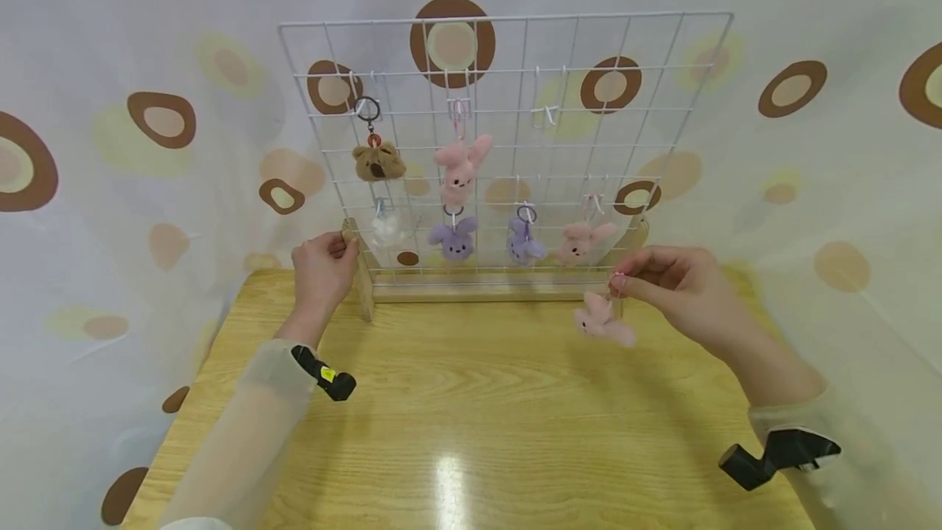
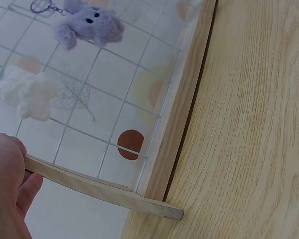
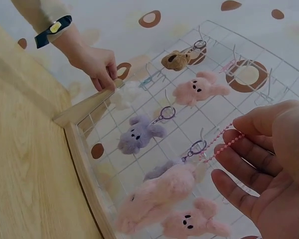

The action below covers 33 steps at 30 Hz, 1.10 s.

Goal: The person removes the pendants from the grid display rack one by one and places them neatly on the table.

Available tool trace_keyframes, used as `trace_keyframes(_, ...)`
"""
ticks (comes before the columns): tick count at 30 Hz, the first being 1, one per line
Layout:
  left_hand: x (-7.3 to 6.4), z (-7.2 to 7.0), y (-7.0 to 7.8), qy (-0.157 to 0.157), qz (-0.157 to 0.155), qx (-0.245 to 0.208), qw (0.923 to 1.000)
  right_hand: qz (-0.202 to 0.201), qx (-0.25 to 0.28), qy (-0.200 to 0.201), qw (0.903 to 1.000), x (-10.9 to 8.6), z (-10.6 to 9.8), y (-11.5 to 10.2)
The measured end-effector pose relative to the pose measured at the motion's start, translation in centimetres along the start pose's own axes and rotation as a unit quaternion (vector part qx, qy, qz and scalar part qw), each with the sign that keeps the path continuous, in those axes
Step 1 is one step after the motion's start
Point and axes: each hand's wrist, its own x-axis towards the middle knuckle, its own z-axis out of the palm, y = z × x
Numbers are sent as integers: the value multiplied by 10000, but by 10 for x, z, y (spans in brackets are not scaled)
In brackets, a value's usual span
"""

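A white wire grid rack [image 1: 508,18] stands at the back of the table on a wooden base. My left hand [image 1: 324,272] grips the top of its left wooden side piece [image 2: 94,189], thumb and fingers on either side. At the rack's lower right, my right hand [image 1: 673,289] pinches the pink bead chain [image 3: 220,137] of a pink plush bunny keychain [image 1: 602,321]. The bunny dangles in front of the grid, over the table. Behind it, another pink plush bunny [image 1: 585,242] hangs in the bottom row. An upper-right hook [image 1: 546,114] carries nothing.
A brown plush head keychain [image 1: 379,162] and a pink bunny [image 1: 459,170] hang in the upper row. Below them hang a white fluffy charm [image 1: 386,229] and two purple plush keychains [image 1: 454,240]. The wood-grain table [image 1: 471,383] lies in front, with a patterned curtain [image 1: 147,268] around.
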Motion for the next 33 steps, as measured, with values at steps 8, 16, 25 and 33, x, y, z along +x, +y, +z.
trace_keyframes(8, -1, -1, 0, -53, -102, -26, 9999, 192, 89, -191, 9996, -9, 2, 12)
trace_keyframes(16, 0, -1, 1, -69, -91, -84, 9999, 166, 196, -275, 9993, -19, 6, 30)
trace_keyframes(25, 1, 0, 1, -87, -145, -41, 9998, 322, 243, -375, 9985, -30, 10, 44)
trace_keyframes(33, 1, 1, 1, -66, -141, -14, 9999, 347, 344, -434, 9979, -36, 14, 55)
